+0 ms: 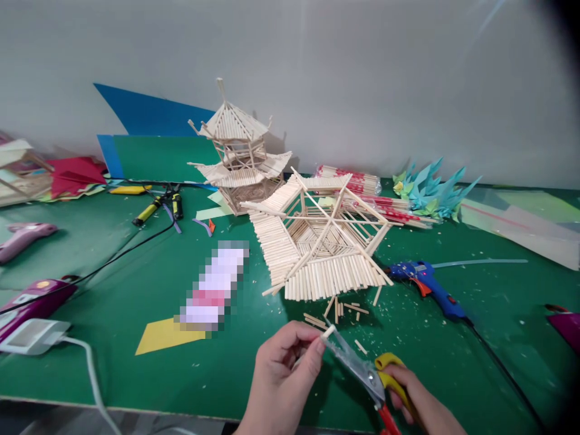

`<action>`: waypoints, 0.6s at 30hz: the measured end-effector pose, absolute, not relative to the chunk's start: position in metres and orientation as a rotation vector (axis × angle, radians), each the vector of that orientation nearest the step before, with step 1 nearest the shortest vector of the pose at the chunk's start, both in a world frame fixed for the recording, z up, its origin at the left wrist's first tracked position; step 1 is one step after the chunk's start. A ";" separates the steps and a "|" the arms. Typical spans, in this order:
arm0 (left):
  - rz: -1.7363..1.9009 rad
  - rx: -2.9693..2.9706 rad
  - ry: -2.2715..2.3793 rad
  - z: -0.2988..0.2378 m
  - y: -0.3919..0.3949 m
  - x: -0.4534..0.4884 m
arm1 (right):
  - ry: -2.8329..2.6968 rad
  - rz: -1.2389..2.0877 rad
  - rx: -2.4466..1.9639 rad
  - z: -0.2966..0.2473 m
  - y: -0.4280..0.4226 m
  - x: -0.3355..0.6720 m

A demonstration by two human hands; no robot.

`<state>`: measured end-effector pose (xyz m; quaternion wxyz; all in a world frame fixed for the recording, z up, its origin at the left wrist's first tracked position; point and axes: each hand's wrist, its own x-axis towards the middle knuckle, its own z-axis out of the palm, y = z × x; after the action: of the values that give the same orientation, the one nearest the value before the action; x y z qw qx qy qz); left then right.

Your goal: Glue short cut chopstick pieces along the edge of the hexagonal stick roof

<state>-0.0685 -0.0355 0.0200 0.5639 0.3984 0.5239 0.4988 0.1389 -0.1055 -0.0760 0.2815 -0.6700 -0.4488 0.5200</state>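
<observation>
My left hand [283,371] pinches a short wooden stick [327,331] near the table's front edge. My right hand [419,402] grips the yellow and red handles of a pair of cutting pliers [362,371], whose metal blades close around the stick's end. Just behind lie several cut stick pieces [338,311]. Beyond them sits a hexagonal roof section of wooden sticks [317,241], and behind it a two-tier stick pagoda [238,157].
A blue glue gun [426,284] with a black cable lies right of the roof. Purple tools [31,299], a white adapter [31,335], yellow pliers [156,205], a yellow paper [163,335], chopstick packs [376,196] and teal paper shapes [430,187] surround the green table [136,272].
</observation>
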 end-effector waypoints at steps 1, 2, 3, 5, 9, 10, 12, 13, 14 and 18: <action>1.168 0.946 1.220 0.019 -0.036 -0.068 | -1.203 1.390 -1.785 -0.077 -0.105 0.138; 1.161 0.954 1.205 0.018 -0.036 -0.068 | -1.207 1.389 -1.775 -0.076 -0.104 0.137; 1.153 0.960 1.191 0.017 -0.037 -0.068 | -1.212 1.388 -1.766 -0.074 -0.104 0.136; 1.134 0.971 1.168 0.016 -0.037 -0.068 | -1.225 1.382 -1.748 -0.068 -0.105 0.133; 1.103 1.008 1.130 0.015 -0.038 -0.069 | -1.228 1.377 -1.714 -0.058 -0.104 0.130; 1.098 1.021 1.124 0.015 -0.038 -0.069 | -1.215 1.383 -1.708 -0.059 -0.104 0.130; 1.093 1.062 1.118 0.013 -0.038 -0.070 | -1.176 1.391 -1.689 -0.065 -0.104 0.130; 1.095 1.091 1.117 0.013 -0.038 -0.071 | -1.155 1.394 -1.676 -0.069 -0.104 0.130; 1.100 1.127 1.117 0.012 -0.038 -0.072 | -1.138 1.394 -1.660 -0.074 -0.104 0.129; 1.135 1.300 1.133 0.009 -0.038 -0.076 | -1.132 1.397 -1.635 -0.084 -0.106 0.126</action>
<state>-0.0756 -0.0379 0.0092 0.5128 0.5407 0.4710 0.4720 0.1264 -0.1060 -0.0840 0.3483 -0.6305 -0.4365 0.5390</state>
